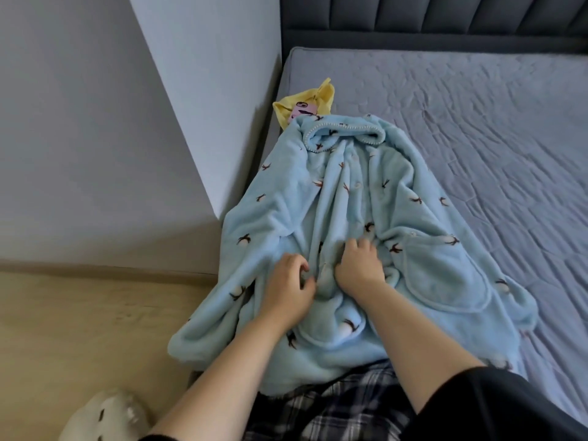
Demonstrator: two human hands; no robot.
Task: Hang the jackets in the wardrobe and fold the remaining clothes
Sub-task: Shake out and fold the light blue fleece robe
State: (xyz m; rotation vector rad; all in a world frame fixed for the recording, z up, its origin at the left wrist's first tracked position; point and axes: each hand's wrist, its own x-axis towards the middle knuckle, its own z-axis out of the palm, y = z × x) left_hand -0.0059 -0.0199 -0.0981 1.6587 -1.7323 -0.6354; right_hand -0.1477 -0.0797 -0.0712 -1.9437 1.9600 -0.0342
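On the bed (477,128), our pale-blue fleece jacket (334,192) lies spread collar-away along the left edge, overlapping a plaid garment (346,405) and a yellow one (310,101). Our left hand (288,283) and right hand (359,267) meet at its front opening, fingers (362,246) curled in, pinching the pile. We judge it soft, light and floppy, best lifted by the shoulders.

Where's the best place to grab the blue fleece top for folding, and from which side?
Probably pinch both shoulders beside the collar, reaching over from the hem end. The blue fleece top lies front up, collar farthest away, and its rolled edge gives a thick ridge.
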